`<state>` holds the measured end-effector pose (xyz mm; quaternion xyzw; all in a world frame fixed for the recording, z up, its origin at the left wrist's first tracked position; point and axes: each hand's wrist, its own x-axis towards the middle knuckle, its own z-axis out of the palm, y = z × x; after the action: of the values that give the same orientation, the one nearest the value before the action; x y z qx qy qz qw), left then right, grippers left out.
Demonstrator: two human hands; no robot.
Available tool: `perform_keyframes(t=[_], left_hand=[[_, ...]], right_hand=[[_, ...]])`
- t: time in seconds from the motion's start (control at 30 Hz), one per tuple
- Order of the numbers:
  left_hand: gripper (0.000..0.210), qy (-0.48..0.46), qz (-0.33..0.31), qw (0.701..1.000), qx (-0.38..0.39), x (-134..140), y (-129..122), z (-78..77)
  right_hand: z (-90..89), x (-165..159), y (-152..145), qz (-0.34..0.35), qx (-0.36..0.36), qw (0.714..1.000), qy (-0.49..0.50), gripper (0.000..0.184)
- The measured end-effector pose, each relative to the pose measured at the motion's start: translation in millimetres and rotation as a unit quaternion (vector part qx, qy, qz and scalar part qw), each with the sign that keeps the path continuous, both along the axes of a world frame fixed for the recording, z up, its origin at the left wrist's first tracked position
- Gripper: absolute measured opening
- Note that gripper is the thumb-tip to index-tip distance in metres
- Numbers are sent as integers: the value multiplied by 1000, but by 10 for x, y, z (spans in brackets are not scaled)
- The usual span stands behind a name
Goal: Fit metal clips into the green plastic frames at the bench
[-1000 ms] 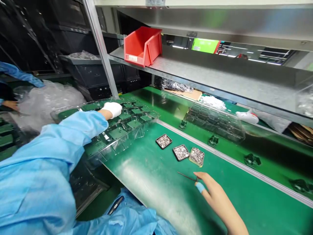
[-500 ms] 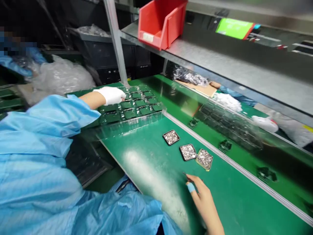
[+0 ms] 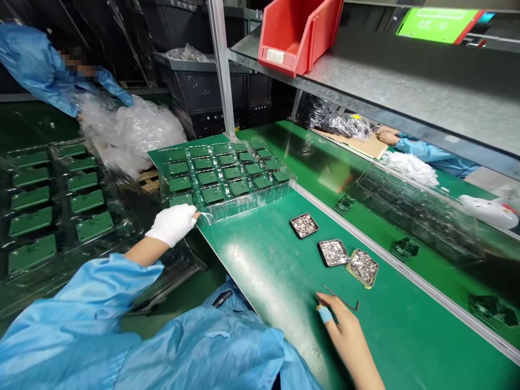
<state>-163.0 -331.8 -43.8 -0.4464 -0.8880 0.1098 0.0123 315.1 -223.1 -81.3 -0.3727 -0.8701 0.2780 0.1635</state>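
My left hand [image 3: 174,224], in a white glove, pinches the near left corner of a clear plastic tray [image 3: 244,208]. Green circuit boards [image 3: 213,194] fill the tray's pockets, and it rests at the far end of the green bench. My bare right hand [image 3: 343,325], with a blue cover on one finger, is over the bench, fingers loosely bent and apart. Just beyond its fingers lies a thin dark rod with a bent end [image 3: 352,306]. Farther off sit three small dishes of shiny metal parts: one dish [image 3: 304,225], a middle dish [image 3: 333,253] and a yellowish dish [image 3: 363,267].
Left, another tray of boards [image 3: 32,216] lies low. A metal rail [image 3: 390,265] borders a strip with several dark boards [image 3: 404,248]. A shelf [image 3: 385,81] holding a red bin [image 3: 298,40] overhangs the back. Co-workers' blue sleeves [image 3: 434,157] show right and left.
My left hand has come back from the tray's middle to its near left corner. My right hand has shifted slightly left, exposing the bent rod. The view has turned left.
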Motion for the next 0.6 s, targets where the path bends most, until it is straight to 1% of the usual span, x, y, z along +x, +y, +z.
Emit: perform_keyframes(t=[0.07,0.13,0.23,0.3,0.37,0.47,0.53,0.57,0.6], left_hand=[[46,-5,21,1000,5,111,4,-18],[46,-19,32,999,17,220,60,-5],[44,-41,36,998,36,340,204,61],[44,-58,34,997,33,347,266,128],[45,-60,23,997,54,273,265,199],[41,-51,3,993,105,58,195,278],[37,-72,3,993,94,-90,167,300],[36,-94,7,992,82,-151,169,302],[36,-119,12,989,86,-200,182,299]], right_hand=[[-11,-3,-6,-2,-9,1000,-6,30],[-10,-12,-11,-4,-19,1000,-12,30],[-8,-30,-14,-2,-28,999,-19,30],[-18,-33,-16,1,-33,999,-22,30],[-39,-22,-18,0,-34,999,-22,30],[-75,-2,-16,-8,-33,999,-23,31],[-86,1,-12,-7,-35,999,-24,32],[-86,-3,-11,-5,-37,999,-24,32],[-83,-10,-12,-2,-39,999,-23,32]])
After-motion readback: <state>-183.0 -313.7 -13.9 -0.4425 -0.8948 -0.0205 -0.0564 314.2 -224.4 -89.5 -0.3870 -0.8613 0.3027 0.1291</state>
